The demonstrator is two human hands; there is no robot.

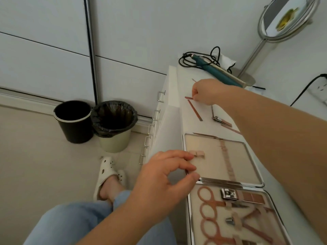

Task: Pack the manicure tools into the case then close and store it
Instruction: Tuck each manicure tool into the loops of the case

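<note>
A: Where is the open metal-rimmed beige manicure case (223, 183)?

B: On the white surface (182, 121), its rim pinched by the left hand (164, 179). At twelve o'clock, the right hand (207, 91) pinches one slim pink tool (189, 97).

A: Loose tools?

B: One pink nail file (195, 110), one clipper (222, 120); two bins (93, 121) at nine o'clock.

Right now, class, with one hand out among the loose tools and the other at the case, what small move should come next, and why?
Probably lift the small pink tool that the right hand is pinching and carry it to the open case. The left hand holds the case's edge, the far half shows empty loops, and a long file and clippers lie loose on the white top.
</note>
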